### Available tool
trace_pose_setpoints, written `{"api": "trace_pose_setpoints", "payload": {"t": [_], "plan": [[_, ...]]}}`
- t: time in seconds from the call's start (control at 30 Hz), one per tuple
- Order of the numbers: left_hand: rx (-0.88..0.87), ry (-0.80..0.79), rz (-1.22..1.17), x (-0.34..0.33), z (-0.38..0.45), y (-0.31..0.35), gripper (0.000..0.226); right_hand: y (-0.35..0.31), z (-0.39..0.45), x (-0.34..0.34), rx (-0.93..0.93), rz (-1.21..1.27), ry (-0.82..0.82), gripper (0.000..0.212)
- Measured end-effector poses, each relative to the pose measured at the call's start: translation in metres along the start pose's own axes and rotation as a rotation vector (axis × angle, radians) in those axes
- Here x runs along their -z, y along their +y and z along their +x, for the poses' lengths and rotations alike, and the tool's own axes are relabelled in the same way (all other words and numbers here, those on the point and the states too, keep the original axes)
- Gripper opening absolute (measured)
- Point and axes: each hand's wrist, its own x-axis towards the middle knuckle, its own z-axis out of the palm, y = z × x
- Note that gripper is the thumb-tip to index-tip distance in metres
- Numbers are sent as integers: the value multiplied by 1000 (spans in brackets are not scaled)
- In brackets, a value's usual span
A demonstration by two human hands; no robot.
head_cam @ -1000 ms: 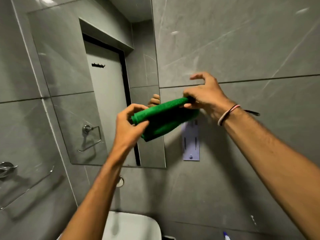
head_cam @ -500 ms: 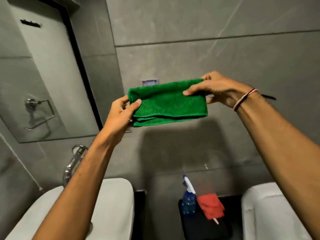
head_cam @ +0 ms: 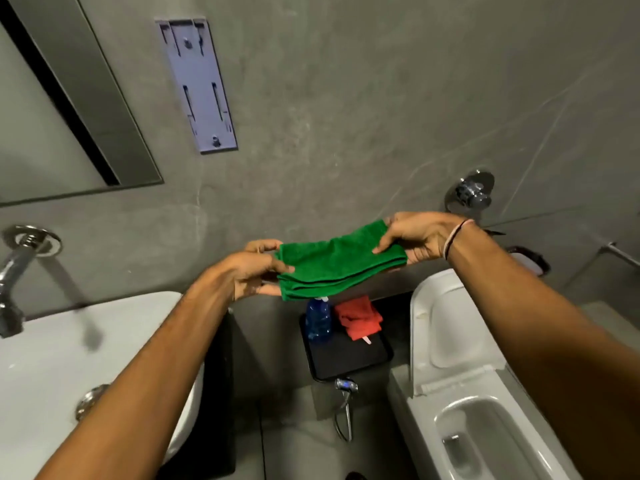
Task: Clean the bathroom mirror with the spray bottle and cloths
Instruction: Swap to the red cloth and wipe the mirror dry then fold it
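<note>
A folded green cloth [head_cam: 332, 263] is stretched flat between both hands at chest height. My left hand [head_cam: 249, 271] pinches its left end and my right hand [head_cam: 419, 235] grips its right end. Directly below it, on a black tray [head_cam: 346, 358], stand a blue spray bottle [head_cam: 318, 318] and a crumpled red cloth [head_cam: 358, 317]; the cloth hides the bottle's top. Only the lower right corner of the mirror [head_cam: 69, 116] shows at the upper left.
A white sink [head_cam: 52, 368] with a chrome tap [head_cam: 14, 271] sits at the left. An open white toilet [head_cam: 460, 386] is at the right. A grey wall bracket [head_cam: 197, 84] hangs on the tiled wall, and a chrome valve [head_cam: 472, 192] is behind my right hand.
My view has tilted down from the mirror toward the tray and toilet. Both hands have lowered the green cloth, now folded flat, to just above the tray.
</note>
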Motion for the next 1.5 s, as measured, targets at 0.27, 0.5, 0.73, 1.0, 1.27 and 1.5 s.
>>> {"api": "trace_pose_setpoints", "payload": {"t": [0.27, 0.5, 0.73, 1.0, 1.27, 1.5], "plan": [[360, -53, -4, -24, 64, -90, 36, 105, 67, -7, -313, -8, 4, 25], [516, 65, -123, -47, 110, -171, 41, 183, 135, -20, -418, 57, 85, 25], [526, 305, -180, -72, 161, -236, 41, 242, 199, -30, -391, -38, 283, 26], [306, 528, 179, -82, 192, -292, 36, 270, 239, -35, -376, -209, 426, 51], [172, 536, 641, -98, 186, -287, 26, 279, 239, -37, -259, -498, 490, 28], [-184, 474, 1098, -90, 161, -262, 35, 263, 242, -29, 68, -843, 405, 44]]}}
